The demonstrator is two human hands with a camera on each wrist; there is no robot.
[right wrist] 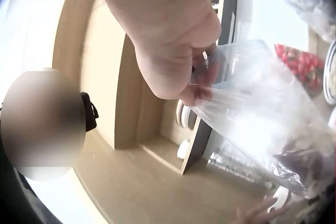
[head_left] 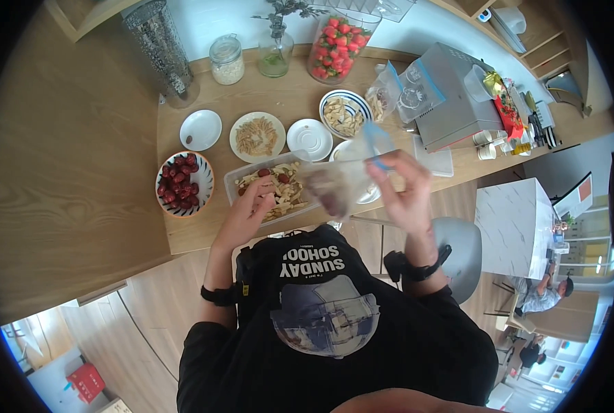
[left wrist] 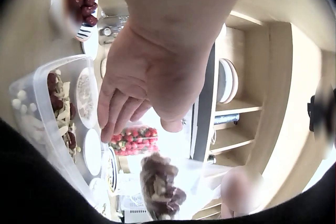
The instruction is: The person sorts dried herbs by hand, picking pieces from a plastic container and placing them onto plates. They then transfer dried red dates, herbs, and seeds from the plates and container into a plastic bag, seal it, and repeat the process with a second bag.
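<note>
My right hand [head_left: 406, 193] pinches the top edge of a clear zip bag [head_left: 338, 180] with a blue strip. Dark red dates and pale slices fill the bottom of the bag, which hangs tilted above the counter. In the right wrist view, thumb and fingertips grip the bag's plastic [right wrist: 247, 98] at its mouth. My left hand [head_left: 248, 212] hovers over the near left end of a clear plastic container [left wrist: 44, 124], its fingers relaxed and nothing in them. Pale dried slices [head_left: 289, 189] with a few red dates lie inside that container, partly hidden by the hand and the bag.
A bowl [head_left: 208, 193] of red dates [head_left: 177, 180] stands left of the container. Behind are a white dish [head_left: 201, 129], dried strips [head_left: 257, 136] on a plate, a saucer [head_left: 309, 140] and a striped bowl of slices [head_left: 343, 115]. Strawberries [head_left: 338, 48], zip bags [head_left: 417, 93] and a steel appliance [head_left: 455, 103] stand farther back.
</note>
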